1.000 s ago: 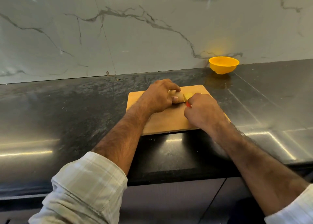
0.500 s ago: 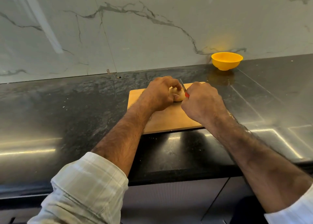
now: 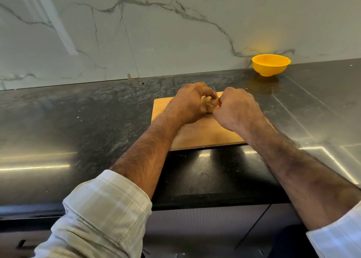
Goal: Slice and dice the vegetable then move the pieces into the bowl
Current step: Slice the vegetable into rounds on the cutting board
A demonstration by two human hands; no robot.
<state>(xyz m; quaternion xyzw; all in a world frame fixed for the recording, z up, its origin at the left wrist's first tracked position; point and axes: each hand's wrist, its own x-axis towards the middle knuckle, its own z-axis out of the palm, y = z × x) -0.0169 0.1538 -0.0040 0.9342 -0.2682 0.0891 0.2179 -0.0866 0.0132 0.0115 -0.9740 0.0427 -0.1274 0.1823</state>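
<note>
A pale potato (image 3: 208,101) lies on the wooden cutting board (image 3: 205,134), mostly covered by my fingers. My left hand (image 3: 187,103) curls over it and holds it down. My right hand (image 3: 237,107) grips a knife (image 3: 216,94) with a red handle; only a sliver of red and the thin blade tip show between my hands, the blade set against the potato's right end. The yellow bowl (image 3: 270,65) stands at the back right by the wall, apart from the board.
The black stone counter (image 3: 78,125) stretches left and right of the board. A marble wall (image 3: 156,33) closes off the back. The counter's front edge (image 3: 211,201) runs just below the board, with cabinet fronts underneath.
My right hand has shifted slightly towards the far side of the board with the knife, its blade tip now sticking up between my hands. My left hand keeps holding the potato.
</note>
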